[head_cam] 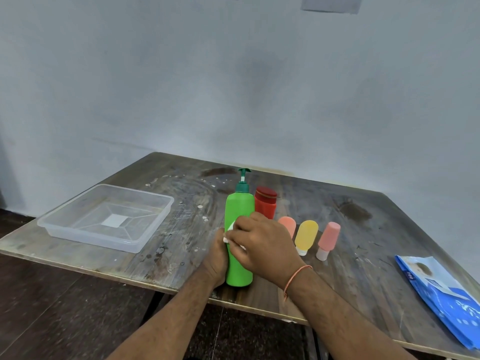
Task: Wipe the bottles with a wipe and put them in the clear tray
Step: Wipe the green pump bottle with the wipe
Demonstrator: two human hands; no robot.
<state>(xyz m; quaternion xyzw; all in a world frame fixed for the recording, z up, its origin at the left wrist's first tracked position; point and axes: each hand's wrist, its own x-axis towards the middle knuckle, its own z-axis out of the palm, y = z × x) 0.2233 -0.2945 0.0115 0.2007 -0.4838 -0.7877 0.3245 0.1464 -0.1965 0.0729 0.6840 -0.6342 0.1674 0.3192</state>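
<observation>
Head view: left hand (217, 258) gripping unlabelled green pump bottle (239, 211), right hand (262, 245) pinching white wipe (232, 229) against it.

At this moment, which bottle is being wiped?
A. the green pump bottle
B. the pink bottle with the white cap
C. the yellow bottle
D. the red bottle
A: the right hand presses a white wipe against the green pump bottle while the left hand grips its lower part; the other bottles stand untouched on the table.
</observation>
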